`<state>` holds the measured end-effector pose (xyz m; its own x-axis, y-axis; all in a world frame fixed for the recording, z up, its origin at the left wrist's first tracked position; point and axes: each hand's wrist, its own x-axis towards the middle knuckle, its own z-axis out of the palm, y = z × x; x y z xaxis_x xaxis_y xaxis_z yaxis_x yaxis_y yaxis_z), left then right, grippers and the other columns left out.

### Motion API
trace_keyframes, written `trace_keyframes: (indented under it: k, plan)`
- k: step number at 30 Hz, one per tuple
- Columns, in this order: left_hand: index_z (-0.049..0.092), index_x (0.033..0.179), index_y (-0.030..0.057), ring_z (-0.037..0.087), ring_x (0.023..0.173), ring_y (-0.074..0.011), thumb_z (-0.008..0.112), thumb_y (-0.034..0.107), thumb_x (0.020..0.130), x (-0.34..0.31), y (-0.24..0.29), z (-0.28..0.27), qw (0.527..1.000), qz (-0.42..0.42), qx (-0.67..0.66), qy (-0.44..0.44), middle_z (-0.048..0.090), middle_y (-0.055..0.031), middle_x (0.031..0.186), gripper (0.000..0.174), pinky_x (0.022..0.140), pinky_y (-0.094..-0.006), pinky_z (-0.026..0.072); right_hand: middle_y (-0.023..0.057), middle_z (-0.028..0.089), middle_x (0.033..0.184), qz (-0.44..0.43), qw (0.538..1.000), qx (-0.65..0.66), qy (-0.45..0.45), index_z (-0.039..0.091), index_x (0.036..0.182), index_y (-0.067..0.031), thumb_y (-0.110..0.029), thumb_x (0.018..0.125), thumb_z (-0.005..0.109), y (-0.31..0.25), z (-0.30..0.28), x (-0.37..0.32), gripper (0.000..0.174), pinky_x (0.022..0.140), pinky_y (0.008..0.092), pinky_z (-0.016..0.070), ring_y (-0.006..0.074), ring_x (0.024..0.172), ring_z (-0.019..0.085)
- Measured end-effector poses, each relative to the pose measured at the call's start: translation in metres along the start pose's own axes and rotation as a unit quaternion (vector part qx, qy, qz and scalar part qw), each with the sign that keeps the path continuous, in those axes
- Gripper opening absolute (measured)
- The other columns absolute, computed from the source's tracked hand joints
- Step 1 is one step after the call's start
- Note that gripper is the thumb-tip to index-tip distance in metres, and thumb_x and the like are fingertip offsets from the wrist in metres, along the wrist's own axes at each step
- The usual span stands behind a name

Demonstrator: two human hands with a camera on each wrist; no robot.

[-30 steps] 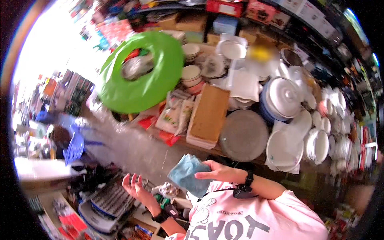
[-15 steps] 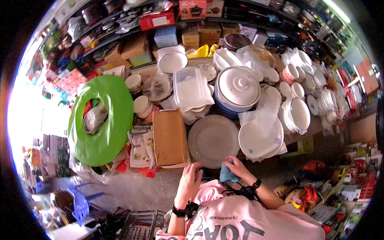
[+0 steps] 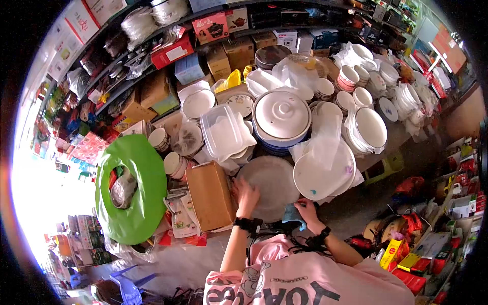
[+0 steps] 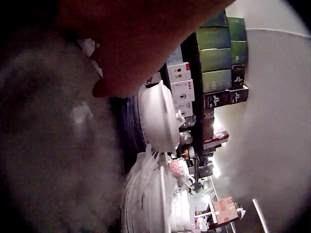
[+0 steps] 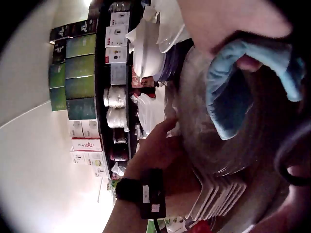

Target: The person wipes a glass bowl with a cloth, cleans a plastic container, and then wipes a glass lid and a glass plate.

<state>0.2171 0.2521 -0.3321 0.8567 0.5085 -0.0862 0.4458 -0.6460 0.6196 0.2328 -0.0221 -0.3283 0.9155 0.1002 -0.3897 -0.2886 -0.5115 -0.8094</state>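
A: How are the hands positioned?

B: The hands are held apart, on opposite sides of the near part of the round grey plate stack (image 3: 273,180). The left hand (image 3: 247,197) is placed over the stack's left rim with its fingers loosely extended; whether pressure is applied cannot be told. In the right hand (image 3: 310,212), a light-blue cloth (image 3: 292,214) is pinched, with a bunched part hanging free.

A: Where is the cloth located relative to the plates?

B: It is held at the near right rim of the stack. Contact with the plates cannot be confirmed.

A: What is located around the hands?

B: A brown cardboard box (image 3: 209,198) is set just left of the left hand. A white oval plate (image 3: 317,178) is placed beyond the right hand, and a white lidded casserole (image 3: 282,114) is positioned beyond both hands.

A: What progress can be established?

B: The cloth is in hand and the stack is within reach of both hands. An early stage is judged, since no plate is seen raised or set aside. Whether any surface has been wiped cannot be determined; the remaining amount is likewise not shown.
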Motion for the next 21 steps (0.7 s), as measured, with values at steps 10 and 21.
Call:
trace_keyframes:
  k: [10, 21]
  plan:
    - [0.022, 0.152, -0.0079, 0.024, 0.141, -0.0559, 0.064, 0.031, 0.090, 0.025, -0.005, 0.009, 0.996, -0.068, -0.001, -0.052, 0.023, -0.0395, 0.154, 0.084, 0.116, -0.0606, 0.0229, 0.0157, 0.067, 0.106, -0.037, 0.999, 0.011, 0.006, 0.066, 0.105, 0.0020, -0.026, 0.083, 0.077, 0.002, -0.002, 0.008, 0.037, 0.089, 0.0374, 0.0480, 0.0280, 0.100, 0.063]
    - [0.014, 0.154, -0.0089, 0.033, 0.140, -0.0512, 0.070, 0.029, 0.088, 0.033, -0.039, 0.021, 0.995, -0.083, -0.032, -0.038, 0.031, -0.0382, 0.151, 0.095, 0.118, -0.0525, 0.0275, 0.0171, 0.071, 0.100, 0.001, 1.000, 0.029, -0.012, 0.069, 0.102, 0.0031, -0.025, 0.085, 0.074, -0.016, -0.001, -0.007, 0.034, 0.088, 0.0381, 0.0495, 0.0287, 0.095, 0.067]
